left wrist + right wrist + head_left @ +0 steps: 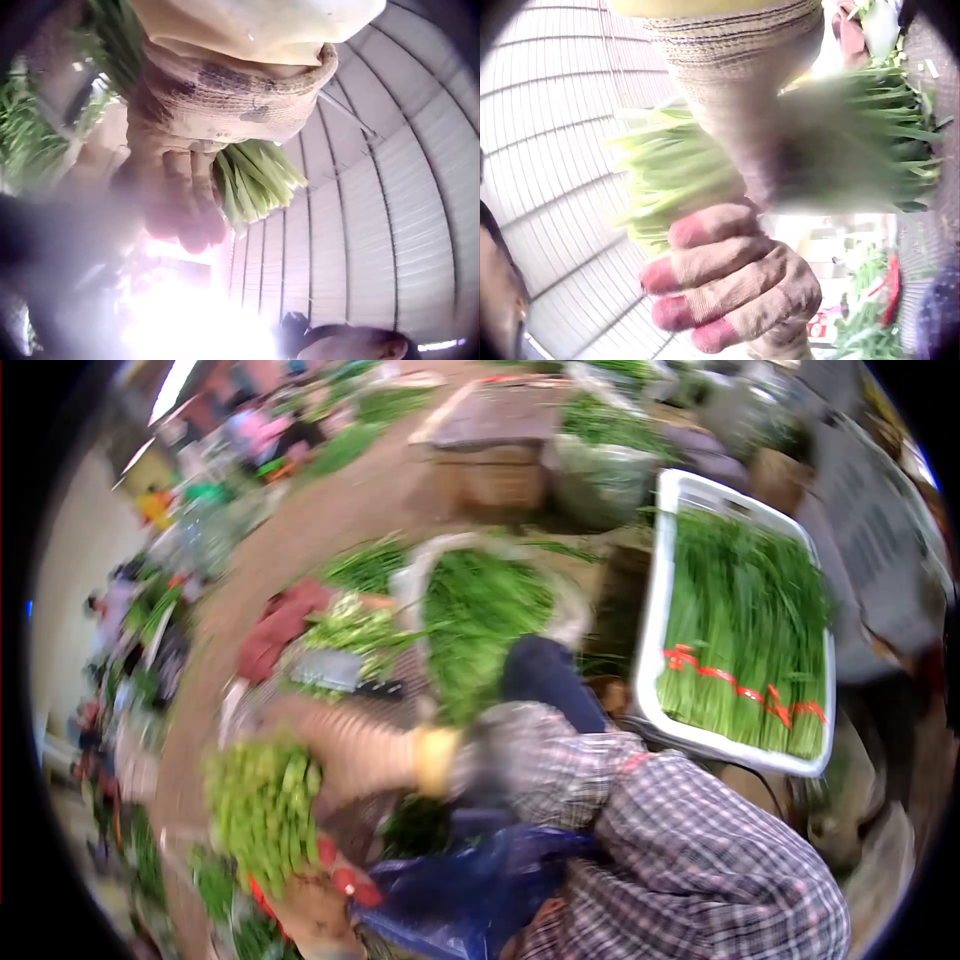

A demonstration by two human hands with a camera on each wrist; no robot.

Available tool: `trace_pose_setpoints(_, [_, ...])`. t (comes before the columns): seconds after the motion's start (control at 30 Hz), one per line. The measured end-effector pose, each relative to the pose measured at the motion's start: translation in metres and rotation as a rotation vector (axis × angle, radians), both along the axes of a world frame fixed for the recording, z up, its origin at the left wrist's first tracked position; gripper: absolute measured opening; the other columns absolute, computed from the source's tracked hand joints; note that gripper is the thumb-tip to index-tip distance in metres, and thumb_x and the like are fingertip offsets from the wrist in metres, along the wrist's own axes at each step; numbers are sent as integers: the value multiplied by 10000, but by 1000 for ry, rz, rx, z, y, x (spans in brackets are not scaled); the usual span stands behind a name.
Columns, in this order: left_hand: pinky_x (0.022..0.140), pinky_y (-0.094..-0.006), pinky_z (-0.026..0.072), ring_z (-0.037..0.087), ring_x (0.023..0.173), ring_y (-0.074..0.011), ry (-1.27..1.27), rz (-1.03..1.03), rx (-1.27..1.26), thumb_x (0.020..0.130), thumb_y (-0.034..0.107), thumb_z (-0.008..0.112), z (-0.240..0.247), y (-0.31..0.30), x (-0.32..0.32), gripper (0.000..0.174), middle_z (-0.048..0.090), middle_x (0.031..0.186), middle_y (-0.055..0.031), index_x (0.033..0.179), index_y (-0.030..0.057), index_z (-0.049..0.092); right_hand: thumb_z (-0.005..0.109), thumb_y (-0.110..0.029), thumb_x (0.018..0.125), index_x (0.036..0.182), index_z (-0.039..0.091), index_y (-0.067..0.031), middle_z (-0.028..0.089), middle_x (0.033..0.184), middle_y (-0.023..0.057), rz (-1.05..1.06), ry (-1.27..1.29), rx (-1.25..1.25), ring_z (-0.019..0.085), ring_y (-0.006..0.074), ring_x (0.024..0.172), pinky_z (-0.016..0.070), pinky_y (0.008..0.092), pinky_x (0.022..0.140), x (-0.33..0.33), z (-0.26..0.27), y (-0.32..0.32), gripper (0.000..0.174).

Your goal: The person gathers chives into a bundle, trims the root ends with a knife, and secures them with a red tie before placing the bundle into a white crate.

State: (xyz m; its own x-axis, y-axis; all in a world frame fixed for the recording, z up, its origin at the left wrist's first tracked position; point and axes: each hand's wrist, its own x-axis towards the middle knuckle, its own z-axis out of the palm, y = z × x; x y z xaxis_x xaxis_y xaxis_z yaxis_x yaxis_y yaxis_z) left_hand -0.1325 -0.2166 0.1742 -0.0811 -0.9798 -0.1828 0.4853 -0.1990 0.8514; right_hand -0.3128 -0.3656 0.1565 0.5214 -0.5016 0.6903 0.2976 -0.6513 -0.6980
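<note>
A bunch of garlic chives (262, 800) is held between both gloved hands, its pale cut ends massed together in the head view. My right hand (345, 755), in a striped glove below a yellow cuff, grips the bunch from above and is blurred. From below, my left hand (312, 915) curls red-tipped fingers (727, 300) around the stalks. The left wrist view shows the back of this left glove (180, 180), with pale stalk ends sticking out past it. Leafy ends spread to the other side in the right wrist view. Part of the right fingers is hidden.
A cleaver (328, 670) with a black handle lies by loose trimmings (350, 628). Beyond the knee is a white sack of loose chives (480, 610). A white crate (648, 650) at right holds bunches tied with red tape. Blue plastic (450, 895) covers the lap.
</note>
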Motion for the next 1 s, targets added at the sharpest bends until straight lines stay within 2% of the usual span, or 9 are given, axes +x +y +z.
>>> trace_pose_setpoints(0.13, [581, -434, 535, 637, 618, -293, -301, 108, -263, 905, 620, 500, 47, -28, 11, 669, 652, 861, -130, 1141, -6, 523, 885, -209, 585, 1193, 596, 14, 695, 1050, 124, 1, -119, 444, 628, 170, 984, 502, 326, 881, 4, 29, -21, 709])
trace_pose_setpoints(0.23, [866, -417, 512, 644, 981, -293, -605, 342, -490, 804, 617, 667, 57, -78, 24, 811, 637, 1117, -169, 1268, -20, 477, 862, -211, 676, 1266, 539, 28, 658, 1140, 94, 138, -383, 597, 612, 167, 1021, 493, 307, 916, 6, 35, -31, 714])
trace_pose_setpoints(0.33, [1140, -395, 255, 343, 1381, -258, -966, 33, -644, 565, 630, 839, 64, -116, 25, 1182, 405, 1458, -174, 1434, -5, 351, 825, -208, 727, 1270, 542, 19, 647, 1144, 87, 211, -426, 679, 610, 171, 1019, 491, 305, 916, -11, 44, -22, 653])
trace_pose_setpoints(0.53, [1057, -373, 387, 503, 1223, -251, -518, -327, -475, 681, 421, 849, 42, -112, -38, 918, 532, 1306, -111, 1392, 27, 421, 722, -299, 825, 1269, 542, 11, 645, 1109, 97, 189, -344, 808, 615, 178, 989, 494, 312, 887, -39, 38, -20, 571])
trace_pose_setpoints(0.8, [871, -409, 547, 631, 1005, -289, -62, -213, -128, 749, 75, 711, -12, -110, -77, 671, 596, 1178, -138, 1352, 2, 425, 787, -204, 762, 1255, 565, -62, 642, 1112, 161, -1135, 427, -209, 607, 297, 1068, 479, 403, 960, -236, -15, -10, 559])
trace_pose_setpoints(0.87, [857, -420, 556, 641, 981, -298, -88, -158, -138, 753, 62, 702, -14, -117, -78, 661, 599, 1169, -145, 1348, -3, 423, 767, -65, 750, 1198, 594, -71, 654, 1065, 155, -1379, 362, -76, 634, 312, 997, 525, 407, 885, -338, -31, 7, 480])
trace_pose_setpoints(0.93, [846, -404, 548, 641, 973, -288, -345, 112, -197, 746, 37, 718, -18, -114, -72, 628, 614, 1146, -143, 1315, -7, 457, 642, -160, 809, 1259, 560, -100, 618, 1134, 185, -2002, 1006, -386, 592, 358, 1042, 487, 439, 908, -443, -64, 37, 460])
trace_pose_setpoints(0.97, [838, -375, 538, 634, 975, -262, -410, 160, -187, 730, 32, 746, -13, -117, -78, 630, 627, 1125, -139, 1298, -8, 478, 591, -166, 834, 1256, 551, -94, 616, 1150, 195, -1990, 983, 172, 593, 378, 1035, 494, 461, 887, -470, -51, 57, 430])
trace_pose_setpoints(1.0, [857, -356, 513, 625, 985, -255, -652, 254, -175, 717, 64, 779, -4, -109, -84, 647, 633, 1108, -137, 1290, -9, 488, 599, -163, 825, 1252, 544, -88, 620, 1140, 195, -2076, 1087, 19, 598, 395, 1024, 501, 482, 862, -524, -87, 69, 437])
